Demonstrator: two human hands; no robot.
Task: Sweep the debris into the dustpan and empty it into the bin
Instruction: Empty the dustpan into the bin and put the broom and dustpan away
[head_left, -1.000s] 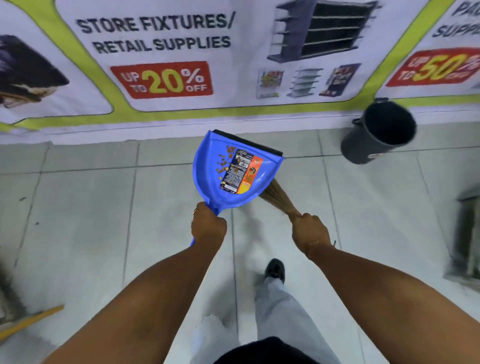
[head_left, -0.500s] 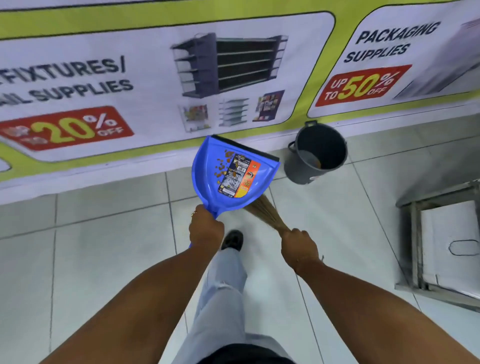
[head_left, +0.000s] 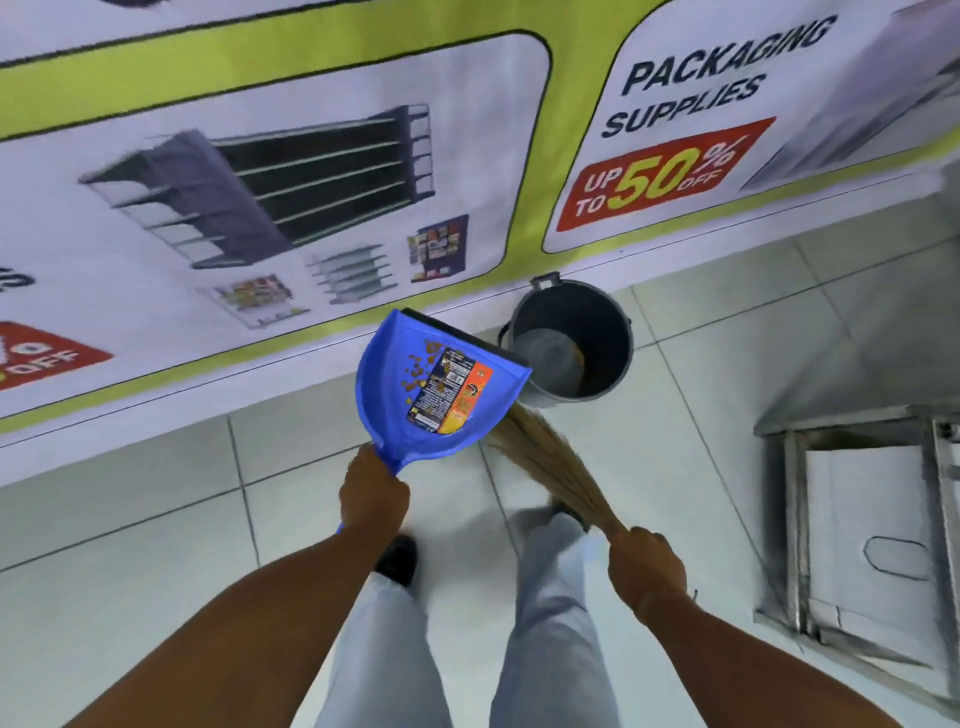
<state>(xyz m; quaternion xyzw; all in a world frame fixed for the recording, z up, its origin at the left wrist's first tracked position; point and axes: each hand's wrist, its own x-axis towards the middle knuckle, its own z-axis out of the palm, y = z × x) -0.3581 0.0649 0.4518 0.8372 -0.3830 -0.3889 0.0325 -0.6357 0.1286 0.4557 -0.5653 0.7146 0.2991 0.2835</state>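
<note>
A big printed banner (head_left: 311, 171) covers the wall. The round grey bin (head_left: 608, 358) stands open below it. The smooth blue plastic dustpan (head_left: 384, 384), held up by the closed left hand (head_left: 371, 493), points its wide mouth at the bin, with a shiny wrapper (head_left: 449, 389) and brown crumbs (head_left: 415, 369) inside. The right hand (head_left: 647, 566) grips a straw broom (head_left: 540, 457).

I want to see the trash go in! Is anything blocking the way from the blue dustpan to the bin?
Nothing visible does. The dustpan, held in the left hand, is right beside the open bin with no lid on it. The broom hangs lower, in the right hand.
</note>
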